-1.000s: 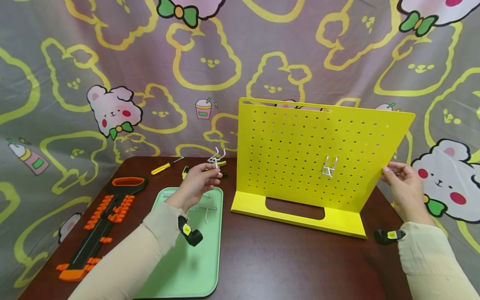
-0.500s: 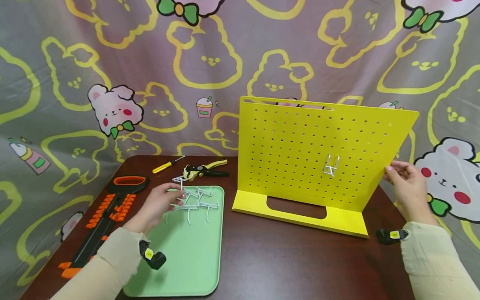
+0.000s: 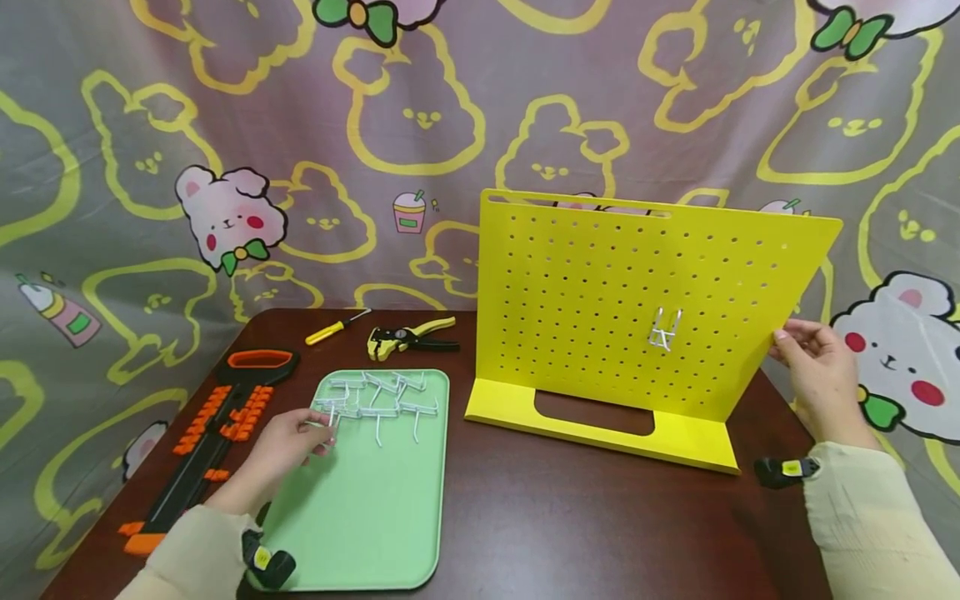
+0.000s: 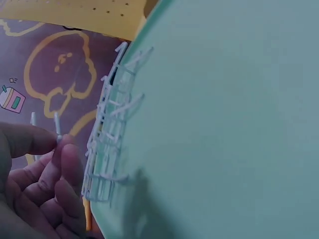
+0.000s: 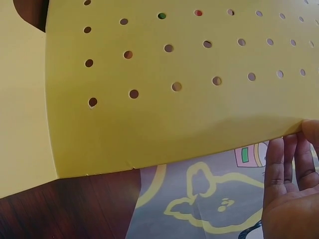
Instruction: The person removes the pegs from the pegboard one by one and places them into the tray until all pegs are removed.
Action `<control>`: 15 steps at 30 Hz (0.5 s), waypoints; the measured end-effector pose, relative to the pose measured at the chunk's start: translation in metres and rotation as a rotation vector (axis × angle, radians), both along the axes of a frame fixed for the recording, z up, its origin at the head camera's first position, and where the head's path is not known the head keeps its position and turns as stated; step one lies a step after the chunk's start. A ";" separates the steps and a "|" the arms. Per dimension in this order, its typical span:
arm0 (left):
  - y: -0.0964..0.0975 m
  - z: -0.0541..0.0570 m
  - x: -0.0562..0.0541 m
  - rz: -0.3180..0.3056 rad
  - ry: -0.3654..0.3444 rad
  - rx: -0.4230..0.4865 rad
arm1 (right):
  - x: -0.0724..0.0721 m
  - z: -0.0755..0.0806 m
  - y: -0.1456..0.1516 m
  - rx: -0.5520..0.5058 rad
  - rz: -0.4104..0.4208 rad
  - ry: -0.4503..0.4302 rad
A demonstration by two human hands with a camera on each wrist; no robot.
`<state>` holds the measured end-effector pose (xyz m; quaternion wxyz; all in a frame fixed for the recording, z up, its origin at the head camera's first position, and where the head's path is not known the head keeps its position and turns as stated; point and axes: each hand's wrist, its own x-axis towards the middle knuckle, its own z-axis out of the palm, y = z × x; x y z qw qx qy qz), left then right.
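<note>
My left hand (image 3: 288, 446) pinches a white wire pegboard hook (image 4: 58, 123) between thumb and fingers at the left side of the green tray (image 3: 367, 525). Several more white hooks (image 3: 379, 412) lie together in the tray's far part, beside that hand. My right hand (image 3: 821, 379) holds the right edge of the yellow pegboard (image 3: 577, 308), thumb in front and fingers behind, as the right wrist view shows. One white hook (image 3: 663, 336) hangs on the pegboard, right of its middle. The left fingers partly cover the held hook in the head view.
A yellow-handled screwdriver (image 3: 327, 332) and yellow-and-black wire strippers (image 3: 411, 336) lie behind the tray. A black-and-orange tool rack (image 3: 197, 467) lies along the table's left side. A patterned curtain (image 3: 315, 100) hangs behind the dark wooden table (image 3: 570, 525).
My left hand has moved left and toward me, lowering the hook from behind the tray down to its left side. My right hand still holds the pegboard's edge.
</note>
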<state>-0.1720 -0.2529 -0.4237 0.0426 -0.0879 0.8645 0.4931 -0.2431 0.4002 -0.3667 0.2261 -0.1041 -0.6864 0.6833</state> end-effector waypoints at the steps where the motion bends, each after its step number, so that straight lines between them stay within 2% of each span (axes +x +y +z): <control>1: -0.001 -0.002 0.002 -0.001 0.002 -0.021 | 0.000 0.000 0.000 -0.008 0.007 0.008; 6: -0.006 -0.010 0.012 -0.012 -0.008 -0.110 | -0.001 0.000 -0.001 -0.030 0.009 0.039; 11: -0.006 -0.022 0.015 -0.026 -0.027 -0.188 | 0.000 0.000 -0.001 -0.041 -0.002 0.022; 15: -0.005 -0.028 0.015 -0.020 -0.011 -0.234 | -0.001 0.001 -0.001 -0.039 0.000 0.006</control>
